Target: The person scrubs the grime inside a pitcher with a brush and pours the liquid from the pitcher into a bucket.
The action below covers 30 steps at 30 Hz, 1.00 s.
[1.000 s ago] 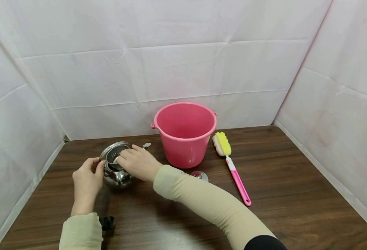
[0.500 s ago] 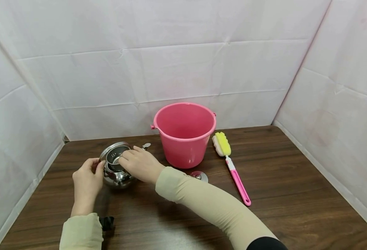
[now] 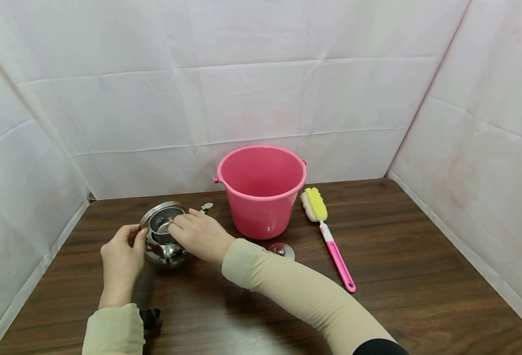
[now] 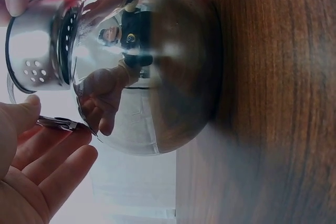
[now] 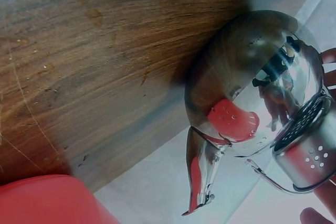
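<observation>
A shiny round steel teapot (image 3: 167, 257) stands on the table at the left, its spout (image 5: 199, 166) turned to the right. My left hand (image 3: 122, 256) pinches the teapot's arched handle (image 5: 273, 184) between thumb and fingers on the left side. From the right, my right hand (image 3: 200, 237) reaches over and grips the rim of a steel tea strainer (image 4: 37, 45). Most of the strainer shows above the pot, its perforated bottom at the mouth. In the head view, the right hand hides part of the strainer and pot.
A pink bucket (image 3: 265, 212) stands at the back, right of the teapot. Before it lies a small round lid (image 3: 283, 251) with a knob. Farther right is a sponge brush (image 3: 337, 256) with a pink handle. White sheeting (image 3: 132, 113) encloses the wooden table (image 3: 412, 256).
Both hands keep their holds. The right hand has shifted very slightly, and more of the strainer's holed inside shows in the head view than a second ago.
</observation>
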Available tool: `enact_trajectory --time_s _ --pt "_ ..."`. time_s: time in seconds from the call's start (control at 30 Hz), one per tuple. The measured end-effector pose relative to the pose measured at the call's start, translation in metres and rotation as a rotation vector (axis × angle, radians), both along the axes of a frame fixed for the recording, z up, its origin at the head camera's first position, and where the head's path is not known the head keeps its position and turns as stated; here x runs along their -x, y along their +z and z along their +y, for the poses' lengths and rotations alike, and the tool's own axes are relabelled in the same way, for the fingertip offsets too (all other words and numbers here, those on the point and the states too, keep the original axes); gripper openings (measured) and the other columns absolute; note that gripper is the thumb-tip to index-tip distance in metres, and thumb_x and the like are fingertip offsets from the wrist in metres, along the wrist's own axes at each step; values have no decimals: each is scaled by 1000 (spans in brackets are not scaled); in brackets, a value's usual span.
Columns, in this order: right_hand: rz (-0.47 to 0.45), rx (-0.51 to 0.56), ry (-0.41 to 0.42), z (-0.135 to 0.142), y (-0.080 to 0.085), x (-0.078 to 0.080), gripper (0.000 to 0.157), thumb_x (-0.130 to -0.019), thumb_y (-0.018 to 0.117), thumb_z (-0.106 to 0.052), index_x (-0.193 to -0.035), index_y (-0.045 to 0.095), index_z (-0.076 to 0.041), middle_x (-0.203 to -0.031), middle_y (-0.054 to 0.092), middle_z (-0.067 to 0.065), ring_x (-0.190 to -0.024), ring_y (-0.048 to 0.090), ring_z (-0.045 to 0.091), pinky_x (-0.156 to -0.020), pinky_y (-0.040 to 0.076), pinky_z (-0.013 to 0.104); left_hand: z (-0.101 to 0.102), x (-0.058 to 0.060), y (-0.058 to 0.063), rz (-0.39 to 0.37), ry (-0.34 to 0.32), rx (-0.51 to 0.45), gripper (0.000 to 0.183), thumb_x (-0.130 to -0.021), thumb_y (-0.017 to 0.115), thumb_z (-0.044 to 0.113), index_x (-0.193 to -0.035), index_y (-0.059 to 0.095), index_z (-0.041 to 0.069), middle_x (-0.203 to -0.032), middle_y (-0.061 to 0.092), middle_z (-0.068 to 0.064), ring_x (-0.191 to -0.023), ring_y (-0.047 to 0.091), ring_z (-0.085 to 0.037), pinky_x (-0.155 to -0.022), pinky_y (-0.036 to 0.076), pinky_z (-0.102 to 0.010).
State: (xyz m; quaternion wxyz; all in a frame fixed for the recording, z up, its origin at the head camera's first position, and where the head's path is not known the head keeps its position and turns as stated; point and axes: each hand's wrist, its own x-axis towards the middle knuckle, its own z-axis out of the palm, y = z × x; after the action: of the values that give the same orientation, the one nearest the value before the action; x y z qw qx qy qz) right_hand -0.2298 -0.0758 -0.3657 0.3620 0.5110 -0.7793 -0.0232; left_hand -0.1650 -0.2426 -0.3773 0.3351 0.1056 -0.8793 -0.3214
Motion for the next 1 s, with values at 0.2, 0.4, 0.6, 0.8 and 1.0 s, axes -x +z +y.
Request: enact_trajectory --time_s 0.2,0.4,0.6,0.8,1.0 --pt "8 24 19 4 -3 -1 13 -93 52 -7 -95 62 -15 -99 64 -3 -95 63 15 -96 48 31 0 0 0 21 -6 3 17 -89 64 9 -99 65 -6 -87 69 -24 -76 65 -34 -65 47 -41" --pt "9 39 36 7 -4 -2 14 -93 52 -5 -96 62 -14 -98 65 -2 -94 63 15 -94 49 30 0 1 -2 36 -11 5 17 -89 64 8 -99 65 -6 -86 69 -24 -75 65 -34 -65 47 -43" --pt "21 58 42 11 -5 -3 16 -92 52 -4 -97 63 -15 -99 65 -2 -95 62 14 -96 47 29 0 0 -1 40 -6 5 17 -89 64 8 -99 65 -6 -86 69 -23 -75 64 -33 -67 46 -43" --pt "30 66 42 13 -6 -4 17 -92 52 -4 -97 63 -15 -99 65 -2 -94 62 14 -95 48 29 1 0 -1 45 -10 7 16 -89 63 7 -99 65 -6 -86 69 -24 -74 64 -33 -67 46 -44" --pt "36 84 46 14 -7 -4 17 -91 52 -3 -96 63 -15 -97 64 -2 -93 62 14 -95 47 28 1 -1 0 38 -12 6 17 -89 63 7 -99 64 -6 -86 69 -24 -75 65 -34 -67 47 -45"
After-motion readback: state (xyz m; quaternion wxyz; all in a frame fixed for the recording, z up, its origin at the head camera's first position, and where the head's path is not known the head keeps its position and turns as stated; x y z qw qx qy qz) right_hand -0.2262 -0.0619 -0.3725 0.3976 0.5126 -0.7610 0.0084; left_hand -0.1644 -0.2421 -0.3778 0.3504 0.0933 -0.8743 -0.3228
